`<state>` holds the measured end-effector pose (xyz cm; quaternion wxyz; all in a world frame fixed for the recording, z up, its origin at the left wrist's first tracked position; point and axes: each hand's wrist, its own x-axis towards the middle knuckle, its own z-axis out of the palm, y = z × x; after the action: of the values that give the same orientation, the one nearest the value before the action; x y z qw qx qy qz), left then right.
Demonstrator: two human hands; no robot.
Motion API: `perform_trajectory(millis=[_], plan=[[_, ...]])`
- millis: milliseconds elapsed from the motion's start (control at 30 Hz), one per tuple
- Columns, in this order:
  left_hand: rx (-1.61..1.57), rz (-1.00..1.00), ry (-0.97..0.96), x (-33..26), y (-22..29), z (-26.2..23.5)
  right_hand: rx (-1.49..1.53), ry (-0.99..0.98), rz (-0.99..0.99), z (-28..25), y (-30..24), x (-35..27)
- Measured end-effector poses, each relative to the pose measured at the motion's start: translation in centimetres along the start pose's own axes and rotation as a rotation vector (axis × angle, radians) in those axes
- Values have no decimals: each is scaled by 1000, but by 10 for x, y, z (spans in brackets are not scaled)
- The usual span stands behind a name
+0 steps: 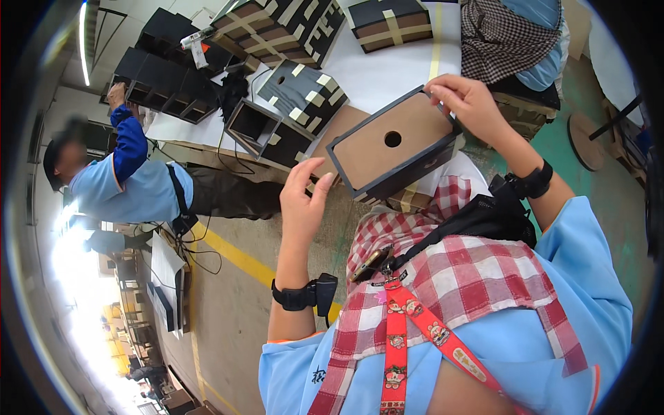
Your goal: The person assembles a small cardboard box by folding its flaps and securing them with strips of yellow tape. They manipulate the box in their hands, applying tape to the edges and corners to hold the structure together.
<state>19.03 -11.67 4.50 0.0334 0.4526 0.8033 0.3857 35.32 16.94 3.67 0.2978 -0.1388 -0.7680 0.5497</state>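
A black-edged box (366, 149) with a brown panel and one round hole lies tilted in front of me, like a speaker cabinet. My left hand (303, 197) is beside its near left end, fingers apart and holding nothing. At the far right corner of the box is my right hand (470, 107), its fingers loosely bent over the rim; whether they press on it I cannot tell. Left of the box, a black box (304, 93) with pale tape pieces and a small hole stands by an open-fronted black box (252, 124).
More taped boxes (391, 24) stand on the white-covered table (366, 69). Black boxes (166, 83) fill its left end, near a co-worker (131, 173) reaching there. Cables (228, 155) hang off the table edge. At right, a round brown base (584, 142) stands on the floor.
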Motion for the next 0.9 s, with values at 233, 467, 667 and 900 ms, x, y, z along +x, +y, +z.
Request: perform_trajectory(millis=[233, 467, 667, 900], plan=[[118, 152, -110, 22, 12, 39, -751, -394, -147, 64, -17, -10], [-133, 59, -60, 22, 14, 30, -785, -293, -269, 48, -77, 32], [-883, -91, 71, 38, 39, -13, -790, 27, -657, 34, -77, 57], [-938, -256, 268, 43, 25, -7, -654, -91, -818, 87, -58, 54]])
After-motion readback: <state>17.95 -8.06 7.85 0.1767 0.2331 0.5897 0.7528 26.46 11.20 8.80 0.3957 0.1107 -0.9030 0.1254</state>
